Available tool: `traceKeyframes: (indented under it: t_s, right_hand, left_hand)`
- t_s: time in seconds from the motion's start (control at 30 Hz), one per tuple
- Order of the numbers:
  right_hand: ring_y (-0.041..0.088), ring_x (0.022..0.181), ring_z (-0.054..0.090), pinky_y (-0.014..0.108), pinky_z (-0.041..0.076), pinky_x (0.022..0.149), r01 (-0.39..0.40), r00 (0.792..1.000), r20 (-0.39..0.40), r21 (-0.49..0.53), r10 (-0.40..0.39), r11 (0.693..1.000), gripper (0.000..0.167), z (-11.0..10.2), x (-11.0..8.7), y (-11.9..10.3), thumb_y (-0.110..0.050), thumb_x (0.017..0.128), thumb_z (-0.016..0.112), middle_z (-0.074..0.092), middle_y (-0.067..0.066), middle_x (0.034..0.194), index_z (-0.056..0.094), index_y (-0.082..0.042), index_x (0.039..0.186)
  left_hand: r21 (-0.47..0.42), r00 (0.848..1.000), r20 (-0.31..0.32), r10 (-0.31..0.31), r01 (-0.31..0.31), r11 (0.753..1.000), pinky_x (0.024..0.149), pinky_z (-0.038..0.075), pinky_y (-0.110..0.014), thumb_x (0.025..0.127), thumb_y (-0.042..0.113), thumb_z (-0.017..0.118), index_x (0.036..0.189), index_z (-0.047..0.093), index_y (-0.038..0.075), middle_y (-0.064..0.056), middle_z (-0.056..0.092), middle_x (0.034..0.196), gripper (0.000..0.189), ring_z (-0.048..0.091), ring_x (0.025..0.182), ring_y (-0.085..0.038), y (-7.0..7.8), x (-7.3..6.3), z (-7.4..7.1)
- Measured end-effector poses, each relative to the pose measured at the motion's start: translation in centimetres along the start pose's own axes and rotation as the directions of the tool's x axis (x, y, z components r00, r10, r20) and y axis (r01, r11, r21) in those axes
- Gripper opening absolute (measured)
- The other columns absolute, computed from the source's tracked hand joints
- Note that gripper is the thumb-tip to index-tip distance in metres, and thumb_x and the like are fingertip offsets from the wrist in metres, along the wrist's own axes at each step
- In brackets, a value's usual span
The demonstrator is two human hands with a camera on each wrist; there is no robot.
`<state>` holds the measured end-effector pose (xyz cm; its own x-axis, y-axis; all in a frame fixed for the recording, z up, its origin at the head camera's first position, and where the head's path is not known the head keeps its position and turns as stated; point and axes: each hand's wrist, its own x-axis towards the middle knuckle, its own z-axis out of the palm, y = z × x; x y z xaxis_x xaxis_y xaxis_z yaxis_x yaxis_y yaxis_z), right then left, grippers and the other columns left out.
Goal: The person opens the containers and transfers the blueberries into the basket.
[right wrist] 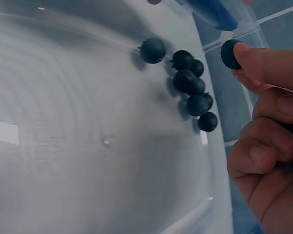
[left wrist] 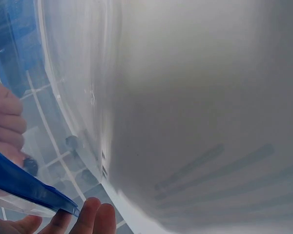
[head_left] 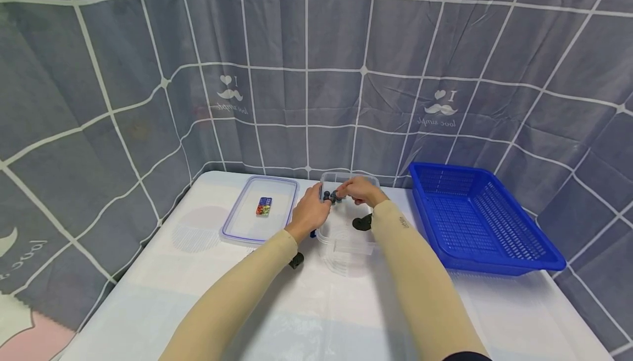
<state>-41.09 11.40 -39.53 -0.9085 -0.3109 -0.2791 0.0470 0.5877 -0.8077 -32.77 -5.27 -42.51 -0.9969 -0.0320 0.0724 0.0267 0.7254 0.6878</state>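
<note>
My right hand (head_left: 360, 189) pinches a single blueberry (right wrist: 230, 54) between thumb and index finger, above the far end of a clear plastic container (right wrist: 88, 146). Several other blueberries (right wrist: 184, 81) lie clustered on that container's floor by its far wall. At the container's far left corner, my left hand (head_left: 311, 208) holds a blue-edged clear plastic piece (left wrist: 29, 187); its fingertips (left wrist: 105, 219) show beside the blue edge in the left wrist view. Whether this piece belongs to the container, I cannot tell.
Left of the container lies a clear lid (head_left: 247, 223) with a blue rim, and a small colourful packet (head_left: 264, 206) is on it. A blue plastic basket (head_left: 432, 218) stands at the right. Behind the white table (head_left: 277, 306) hangs a grey checked curtain (head_left: 277, 97).
</note>
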Motion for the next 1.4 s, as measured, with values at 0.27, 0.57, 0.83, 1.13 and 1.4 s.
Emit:
traceKeyframes:
  t_s: [0.27,0.57,0.83,1.13,1.4]
  right_hand:
    - [0.010,0.046,0.026,0.028,0.035,0.054,0.008,0.999,-0.034,-0.022,-0.008,1.000,0.032,-2.1,-0.8,-0.9,-0.020,0.095,0.069,0.049,-0.005,0.072,0.071,-0.008,0.125]
    - [0.012,0.047,0.026,0.030,0.036,0.056,0.032,0.998,-0.061,-0.032,-0.034,0.999,0.035,-5.3,-2.6,-1.5,-0.022,0.095,0.070,0.054,-0.004,0.076,0.070,-0.010,0.128]
    - [0.013,0.049,0.029,0.030,0.035,0.054,0.064,0.994,-0.089,-0.032,-0.067,0.997,0.039,-8.0,-4.2,-1.5,-0.025,0.095,0.071,0.055,-0.010,0.085,0.068,-0.008,0.130]
    - [0.012,0.046,0.026,0.028,0.035,0.053,0.064,0.994,-0.088,-0.053,-0.069,0.997,0.045,-10.9,-5.5,-0.8,-0.028,0.097,0.067,0.030,-0.007,0.051,0.063,-0.008,0.137]
    - [0.012,0.046,0.025,0.031,0.035,0.056,0.067,0.992,-0.100,-0.045,-0.072,0.997,0.047,-12.9,-6.5,0.7,-0.029,0.099,0.064,0.030,-0.007,0.052,0.060,-0.005,0.139]
  left_hand:
    - [-0.016,1.000,0.017,-0.004,0.005,1.000,0.109,0.041,-0.055,0.100,0.036,0.048,0.159,0.031,0.018,-0.009,0.041,0.157,0.064,0.048,0.138,-0.034,-0.1,-0.1,0.0]
    - [-0.012,1.000,0.003,0.009,-0.009,1.000,0.109,0.041,-0.055,0.099,0.034,0.047,0.159,0.031,0.019,-0.009,0.041,0.156,0.064,0.048,0.137,-0.034,-0.1,-0.2,0.0]
    - [-0.018,1.000,0.002,0.016,-0.016,1.000,0.109,0.041,-0.055,0.100,0.034,0.046,0.159,0.030,0.018,-0.009,0.041,0.157,0.064,0.048,0.137,-0.035,-0.1,-0.2,0.0]
    - [-0.018,1.000,0.001,0.009,-0.009,1.000,0.109,0.041,-0.055,0.100,0.034,0.047,0.159,0.030,0.018,-0.010,0.042,0.155,0.064,0.049,0.137,-0.035,-0.1,-0.3,0.0]
    - [-0.018,1.000,-0.007,0.011,-0.011,1.000,0.107,0.041,-0.057,0.099,0.034,0.047,0.159,0.031,0.018,-0.009,0.042,0.156,0.064,0.050,0.136,-0.036,-0.1,-0.2,0.0]
